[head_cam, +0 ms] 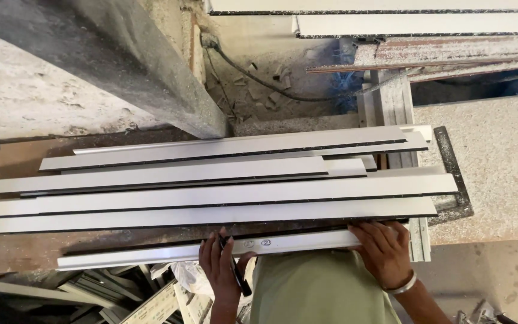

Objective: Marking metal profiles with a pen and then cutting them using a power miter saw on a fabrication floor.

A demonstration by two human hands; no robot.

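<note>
Dusty workbench (pixel 19 252), stacked white strips (pixel 211 195); left grip (pixel 226 264) grasping black marker (pixel 238 273), right grip (pixel 385 249) released flat on nearest strip (pixel 151 254)

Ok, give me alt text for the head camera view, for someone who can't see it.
A person's left hand, holding a black marker, and right hand rest on a long white strip at the near edge of a wooden workbench. More white strips lie stacked lengthwise behind it.
</note>
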